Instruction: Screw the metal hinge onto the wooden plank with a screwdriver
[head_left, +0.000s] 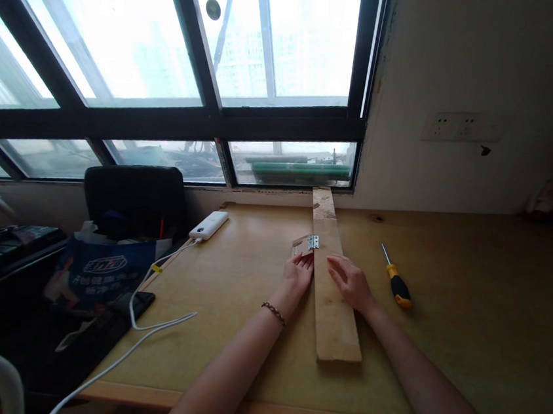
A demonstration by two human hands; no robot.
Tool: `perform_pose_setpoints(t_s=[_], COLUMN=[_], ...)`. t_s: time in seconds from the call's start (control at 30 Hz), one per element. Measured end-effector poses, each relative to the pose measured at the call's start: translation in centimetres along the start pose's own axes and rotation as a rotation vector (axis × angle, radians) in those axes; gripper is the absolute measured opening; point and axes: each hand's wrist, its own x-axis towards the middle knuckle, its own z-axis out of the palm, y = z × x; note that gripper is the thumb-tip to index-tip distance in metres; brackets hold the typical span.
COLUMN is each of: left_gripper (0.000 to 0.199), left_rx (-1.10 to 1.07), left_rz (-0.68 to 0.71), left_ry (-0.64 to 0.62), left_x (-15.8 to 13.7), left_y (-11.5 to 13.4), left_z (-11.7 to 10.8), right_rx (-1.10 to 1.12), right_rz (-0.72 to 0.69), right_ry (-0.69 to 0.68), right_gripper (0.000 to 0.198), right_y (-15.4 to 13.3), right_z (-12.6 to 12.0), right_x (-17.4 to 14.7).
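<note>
A long wooden board (pixel 333 298) lies flat on the table, its far end near the window. At its left edge sits a metal hinge (pixel 313 242), spanning the board and a small wooden block (pixel 301 245). My left hand (pixel 296 274), with a bracelet at the wrist, holds the block from its near side, fingers curled partly out of sight under it. On the board's right side rests my right hand (pixel 350 282), fingers stretched loosely across the top face. To the right lies a screwdriver (pixel 399 286) with a yellow and black handle.
A white power bank (pixel 209 225) with a white cable (pixel 155 327) is on the table's left part. Beyond the left edge are a black chair (pixel 134 195) and a blue bag (pixel 101 274). The window (pixel 285 125) and a wall socket (pixel 453 125) are behind the table.
</note>
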Motion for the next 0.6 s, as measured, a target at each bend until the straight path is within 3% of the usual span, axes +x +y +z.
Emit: perform_pose_setpoints(t_s=[0.17,0.6], left_gripper=[0.009,0.034], left_rx=[0.049,0.250], left_rz=[0.094,0.392], left_ry=[-0.034,-0.112], left_x=[0.5,-0.2], left_y=[-0.5,-0.6], left_z=[-0.6,-0.6], right_rx=[0.009,0.014], right_rz=[0.010,0.015], right_ry=[0.001,0.000], right_gripper=[0.034,0.034], right_y=[0.0,-0.1], right_z=[-0.1,-0.2], right_x=[-0.1,-0.1])
